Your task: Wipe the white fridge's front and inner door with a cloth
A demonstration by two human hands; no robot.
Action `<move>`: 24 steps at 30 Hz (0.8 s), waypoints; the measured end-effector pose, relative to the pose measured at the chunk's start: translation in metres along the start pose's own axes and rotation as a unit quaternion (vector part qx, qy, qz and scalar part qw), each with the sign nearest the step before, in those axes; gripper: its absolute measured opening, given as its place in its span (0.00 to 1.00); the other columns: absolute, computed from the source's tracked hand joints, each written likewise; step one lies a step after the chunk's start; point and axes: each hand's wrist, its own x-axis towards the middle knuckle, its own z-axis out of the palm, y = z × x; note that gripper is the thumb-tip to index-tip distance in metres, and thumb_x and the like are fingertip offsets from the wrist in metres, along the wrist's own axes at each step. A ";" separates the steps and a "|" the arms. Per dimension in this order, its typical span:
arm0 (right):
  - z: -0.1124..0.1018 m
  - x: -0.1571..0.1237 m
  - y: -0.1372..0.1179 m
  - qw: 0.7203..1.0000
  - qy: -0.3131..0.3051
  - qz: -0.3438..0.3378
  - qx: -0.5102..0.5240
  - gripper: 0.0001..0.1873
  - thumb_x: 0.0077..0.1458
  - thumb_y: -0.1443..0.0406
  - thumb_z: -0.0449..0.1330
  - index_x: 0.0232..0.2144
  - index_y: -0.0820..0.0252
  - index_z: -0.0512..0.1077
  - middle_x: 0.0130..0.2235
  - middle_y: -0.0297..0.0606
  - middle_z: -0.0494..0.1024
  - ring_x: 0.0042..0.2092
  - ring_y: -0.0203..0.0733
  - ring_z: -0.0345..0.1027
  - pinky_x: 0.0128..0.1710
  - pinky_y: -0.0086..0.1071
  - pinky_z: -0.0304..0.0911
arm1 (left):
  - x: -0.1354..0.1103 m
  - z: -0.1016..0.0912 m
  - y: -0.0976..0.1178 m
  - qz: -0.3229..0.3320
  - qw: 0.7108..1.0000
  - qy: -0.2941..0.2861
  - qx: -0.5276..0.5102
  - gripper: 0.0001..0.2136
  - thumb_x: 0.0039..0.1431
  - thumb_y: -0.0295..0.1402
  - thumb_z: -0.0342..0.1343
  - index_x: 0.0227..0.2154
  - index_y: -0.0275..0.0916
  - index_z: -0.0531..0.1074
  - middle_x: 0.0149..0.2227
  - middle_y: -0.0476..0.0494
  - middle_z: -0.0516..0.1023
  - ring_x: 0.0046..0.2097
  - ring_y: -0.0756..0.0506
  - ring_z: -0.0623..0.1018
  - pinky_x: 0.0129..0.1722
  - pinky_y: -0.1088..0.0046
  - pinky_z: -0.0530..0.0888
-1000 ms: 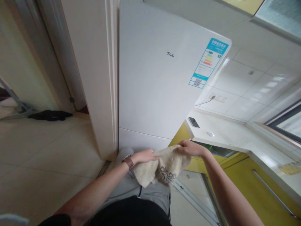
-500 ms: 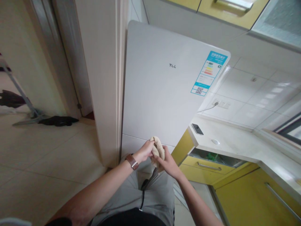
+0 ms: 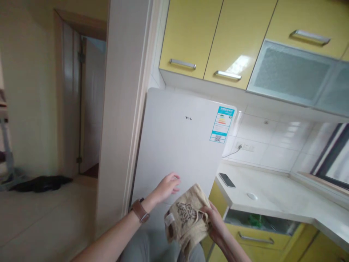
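In the head view, a tan cloth (image 3: 197,203) hangs from the right hand (image 3: 216,222), its bulk toward nine or ten o'clock of that hand, whose thumb and fingers are closed on its edge. The left hand (image 3: 166,187), fingers loosely curled and half open, holds nothing; the cloth lies at about four o'clock from it, just beside the fingertips. Its weave looks soft and nubbly, folded roughly square, with a dark scrolling pattern and a pale label toward eight o'clock. Beyond it, toward twelve, stands a smooth refrigerator (image 3: 177,156) with rounded top corners. At two o'clock from the right hand, a pale counter (image 3: 283,193) bears a flat rectangular phone (image 3: 227,180) and a white oval piece (image 3: 252,196). At three o'clock, an open recess (image 3: 236,217) holds something green (image 3: 255,220), too unclear to name
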 end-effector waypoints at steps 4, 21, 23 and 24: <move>-0.025 0.012 -0.079 0.981 0.109 -0.159 -0.037 0.29 0.41 0.60 0.62 0.49 0.52 0.73 0.38 0.38 0.82 0.37 0.50 0.75 0.33 0.36 0.70 | 0.050 -0.049 0.054 0.188 0.962 0.152 0.128 0.09 0.59 0.36 0.54 0.41 0.41 0.68 0.49 0.40 0.78 0.47 0.43 0.81 0.49 0.66 0.77; -0.040 0.175 -0.212 0.458 0.298 -0.500 -0.672 0.39 0.57 0.52 0.65 0.69 0.35 0.63 0.76 0.33 0.50 0.76 0.74 0.26 0.67 0.75 0.37 | 0.175 -0.181 0.257 0.418 0.671 0.395 0.468 0.23 0.68 0.33 0.45 0.63 0.35 0.66 0.70 0.32 0.65 0.72 0.34 0.60 0.71 0.48 0.55; -0.045 0.181 -0.212 0.440 0.300 -0.510 -0.676 0.37 0.60 0.51 0.63 0.69 0.36 0.63 0.76 0.36 0.51 0.76 0.72 0.29 0.67 0.71 0.41 | 0.185 -0.189 0.265 0.414 0.656 0.401 0.488 0.23 0.69 0.34 0.44 0.63 0.36 0.67 0.68 0.33 0.66 0.71 0.33 0.61 0.70 0.47 0.55; -0.048 0.183 -0.213 0.432 0.299 -0.516 -0.677 0.35 0.61 0.52 0.62 0.69 0.37 0.64 0.76 0.37 0.52 0.76 0.71 0.31 0.67 0.69 0.42 | 0.189 -0.191 0.269 0.415 0.645 0.404 0.498 0.22 0.69 0.35 0.43 0.62 0.37 0.69 0.67 0.33 0.69 0.69 0.33 0.64 0.69 0.47 0.56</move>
